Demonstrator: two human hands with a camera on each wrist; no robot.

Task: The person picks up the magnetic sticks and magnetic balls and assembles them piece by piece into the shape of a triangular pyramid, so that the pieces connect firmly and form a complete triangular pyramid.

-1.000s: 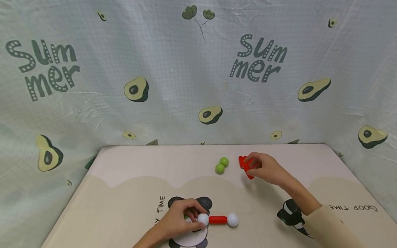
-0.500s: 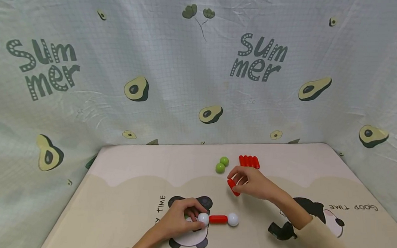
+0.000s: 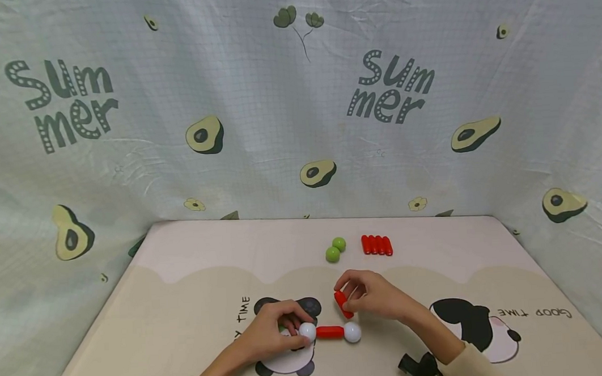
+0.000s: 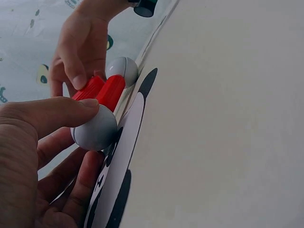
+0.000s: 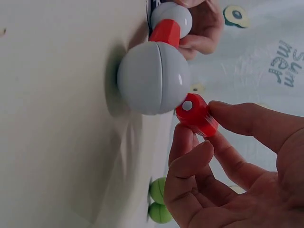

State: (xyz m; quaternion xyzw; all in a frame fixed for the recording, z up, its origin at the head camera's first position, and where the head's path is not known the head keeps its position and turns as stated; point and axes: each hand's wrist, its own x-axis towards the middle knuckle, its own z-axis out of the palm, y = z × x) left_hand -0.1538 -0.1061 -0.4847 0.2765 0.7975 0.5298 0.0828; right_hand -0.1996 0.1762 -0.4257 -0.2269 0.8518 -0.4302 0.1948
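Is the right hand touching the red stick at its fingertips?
Touching. The right wrist view shows it: the right hand pinches the red stick, with the thumb on one side and a finger on another.

2 white balls (image 3: 352, 332), 2 green balls (image 3: 332, 254) I can see, 6 red rods (image 3: 330, 332) all up (4 far, 1 between white balls, 1 in right hand (image 3: 370, 293)). 2 hands (image 3: 271, 332).

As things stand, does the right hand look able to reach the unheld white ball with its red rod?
Probably yes. The right hand pinches its red rod close to the unheld white ball, and nothing seems in between; the left hand holds the other white ball, out of the way.
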